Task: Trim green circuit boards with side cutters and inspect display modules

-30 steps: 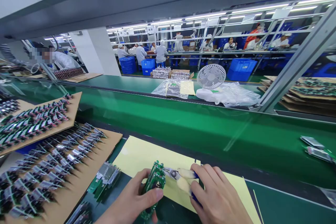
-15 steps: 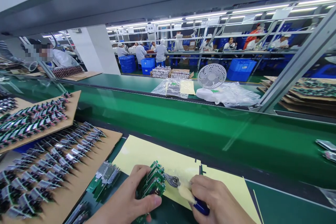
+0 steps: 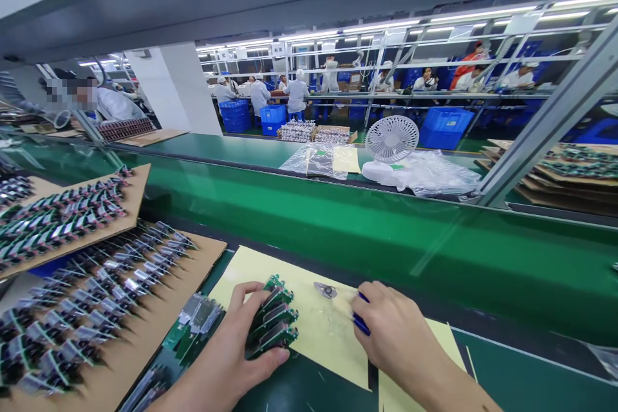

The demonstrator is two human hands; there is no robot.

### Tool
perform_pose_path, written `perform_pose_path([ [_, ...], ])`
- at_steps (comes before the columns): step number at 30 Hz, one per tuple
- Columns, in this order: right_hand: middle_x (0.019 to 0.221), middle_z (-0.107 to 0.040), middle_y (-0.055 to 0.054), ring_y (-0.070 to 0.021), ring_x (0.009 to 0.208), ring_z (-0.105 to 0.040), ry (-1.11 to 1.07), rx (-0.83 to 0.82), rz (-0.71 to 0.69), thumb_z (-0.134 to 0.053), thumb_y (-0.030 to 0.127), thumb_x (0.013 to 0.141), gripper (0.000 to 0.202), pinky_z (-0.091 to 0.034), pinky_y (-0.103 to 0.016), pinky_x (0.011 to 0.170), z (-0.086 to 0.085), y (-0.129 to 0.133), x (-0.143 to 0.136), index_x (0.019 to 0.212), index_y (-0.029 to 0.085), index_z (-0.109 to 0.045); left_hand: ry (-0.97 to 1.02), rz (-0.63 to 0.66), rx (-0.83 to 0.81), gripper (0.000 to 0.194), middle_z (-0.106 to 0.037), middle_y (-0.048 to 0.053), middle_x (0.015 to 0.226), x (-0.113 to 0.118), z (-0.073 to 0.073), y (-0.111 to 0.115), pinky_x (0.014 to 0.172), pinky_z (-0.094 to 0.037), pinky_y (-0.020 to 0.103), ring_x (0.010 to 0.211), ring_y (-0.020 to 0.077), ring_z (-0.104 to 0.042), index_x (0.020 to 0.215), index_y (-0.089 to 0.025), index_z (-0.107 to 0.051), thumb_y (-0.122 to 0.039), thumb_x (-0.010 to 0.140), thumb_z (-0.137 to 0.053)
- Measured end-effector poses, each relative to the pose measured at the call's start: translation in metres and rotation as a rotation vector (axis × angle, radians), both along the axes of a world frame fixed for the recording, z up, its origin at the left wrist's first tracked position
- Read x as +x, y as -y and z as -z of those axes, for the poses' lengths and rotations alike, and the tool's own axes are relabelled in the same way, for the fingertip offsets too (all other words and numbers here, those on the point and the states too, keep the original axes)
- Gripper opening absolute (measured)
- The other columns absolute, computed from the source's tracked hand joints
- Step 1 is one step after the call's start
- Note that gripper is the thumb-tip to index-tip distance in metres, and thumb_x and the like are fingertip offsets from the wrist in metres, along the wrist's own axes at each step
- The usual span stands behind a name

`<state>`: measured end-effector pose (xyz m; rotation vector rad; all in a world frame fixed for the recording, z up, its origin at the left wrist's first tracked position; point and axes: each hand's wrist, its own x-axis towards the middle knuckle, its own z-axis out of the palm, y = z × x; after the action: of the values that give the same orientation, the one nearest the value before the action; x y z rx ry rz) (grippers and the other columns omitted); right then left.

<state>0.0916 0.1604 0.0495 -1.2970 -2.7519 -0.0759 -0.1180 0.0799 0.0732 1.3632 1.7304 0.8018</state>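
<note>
A small stack of green circuit boards (image 3: 276, 315) is gripped between the thumb and fingers of my left hand (image 3: 236, 341), edges turned to the right. My right hand (image 3: 393, 335) is closed round the blue handles of a pair of cutting pliers (image 3: 327, 290). Their metal jaws point left, a short way from the boards and apart from them. Beneath both lie yellow sheets (image 3: 333, 357) on the green bench. Left of my left hand, more circuit boards with metal shields (image 3: 197, 318) rest in a pile.
Cardboard trays (image 3: 207, 254) with rows of board assemblies fill the left side. A green conveyor belt (image 3: 328, 225) runs across in front. Beyond it stand a white fan (image 3: 392, 140) and plastic bags (image 3: 439, 174). Several people work further back near blue crates (image 3: 445, 127).
The pliers have moved up and away from the boards, with my right hand further up. My left hand has shifted slightly left with the boards. Metal parts on the belt have moved out at right.
</note>
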Motion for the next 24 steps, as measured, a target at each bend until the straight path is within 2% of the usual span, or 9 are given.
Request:
perform_pose_path([
  [4, 0.077, -0.060, -0.011, -0.0248, 0.074, -0.052, 0.104, 0.164, -0.085, -0.058, -0.001, 0.060, 0.018, -0.039, -0.036, 0.064, 0.005, -0.004, -0.005, 0.068, 0.013, -0.066, -0.064, -0.014, 0.039, 0.039, -0.036, 0.009, 0.123, -0.005, 0.009, 0.002, 0.089, -0.040, 0.034, 0.112, 0.0281, -0.043, 0.101, -0.021, -0.050, -0.033, 0.064, -0.055],
  [10, 0.070, -0.059, -0.010, -0.0232, 0.070, -0.050, 0.133, 0.297, -0.138, -0.061, 0.000, 0.056, 0.016, -0.038, -0.038, 0.066, 0.006, -0.009, 0.002, 0.063, 0.014, -0.065, -0.054, -0.013, -0.010, 0.045, -0.036, 0.011, 0.126, -0.012, 0.014, 0.006, 0.092, -0.037, 0.038, 0.116, 0.0290, -0.039, 0.108, -0.022, -0.045, -0.037, 0.067, -0.057],
  [13, 0.080, -0.061, -0.009, -0.0227, 0.074, -0.050, 0.070, 0.327, -0.118, -0.064, 0.004, 0.057, 0.013, -0.039, -0.036, 0.066, 0.001, -0.003, 0.006, 0.062, 0.016, -0.064, 0.085, 0.047, -0.093, 0.047, -0.046, 0.008, 0.118, -0.013, 0.011, 0.007, 0.084, -0.041, 0.034, 0.104, 0.0257, -0.049, 0.111, -0.024, -0.041, -0.038, 0.069, -0.058],
  [15, 0.090, -0.061, -0.008, -0.0224, 0.080, -0.050, -0.076, 0.308, -0.108, -0.065, 0.011, 0.060, 0.008, -0.039, -0.034, 0.067, -0.003, 0.004, 0.007, 0.061, 0.018, -0.061, 0.241, 0.059, -0.174, 0.050, -0.053, 0.006, 0.108, -0.012, 0.009, 0.007, 0.073, -0.045, 0.031, 0.086, 0.0215, -0.056, 0.112, -0.025, -0.038, -0.041, 0.070, -0.059],
  [18, 0.094, -0.060, -0.006, -0.0219, 0.082, -0.050, -0.346, 0.245, -0.121, -0.063, 0.014, 0.061, 0.009, -0.039, -0.034, 0.069, -0.006, 0.016, 0.005, 0.059, 0.020, -0.056, 0.402, 0.028, -0.232, 0.057, -0.060, 0.003, 0.093, -0.009, 0.009, 0.007, 0.065, -0.045, 0.029, 0.066, 0.0163, -0.056, 0.113, -0.023, -0.036, -0.046, 0.067, -0.063],
  [20, 0.092, -0.060, -0.006, -0.0224, 0.081, -0.050, -0.424, 0.225, -0.133, -0.062, 0.012, 0.060, 0.011, -0.039, -0.035, 0.069, -0.006, 0.022, 0.003, 0.060, 0.020, -0.054, 0.434, 0.035, -0.220, 0.058, -0.060, 0.003, 0.090, -0.007, 0.011, 0.007, 0.064, -0.044, 0.029, 0.063, 0.0150, -0.056, 0.111, -0.021, -0.037, -0.047, 0.066, -0.064],
  [24, 0.092, -0.060, -0.006, -0.0215, 0.077, -0.049, -0.447, 0.228, -0.152, -0.063, 0.011, 0.058, 0.014, -0.039, -0.034, 0.067, -0.003, 0.025, -0.001, 0.063, 0.020, -0.053, 0.433, 0.067, -0.203, 0.058, -0.060, 0.003, 0.088, -0.004, 0.015, 0.005, 0.064, -0.044, 0.030, 0.061, 0.0144, -0.056, 0.110, -0.018, -0.037, -0.047, 0.068, -0.063],
])
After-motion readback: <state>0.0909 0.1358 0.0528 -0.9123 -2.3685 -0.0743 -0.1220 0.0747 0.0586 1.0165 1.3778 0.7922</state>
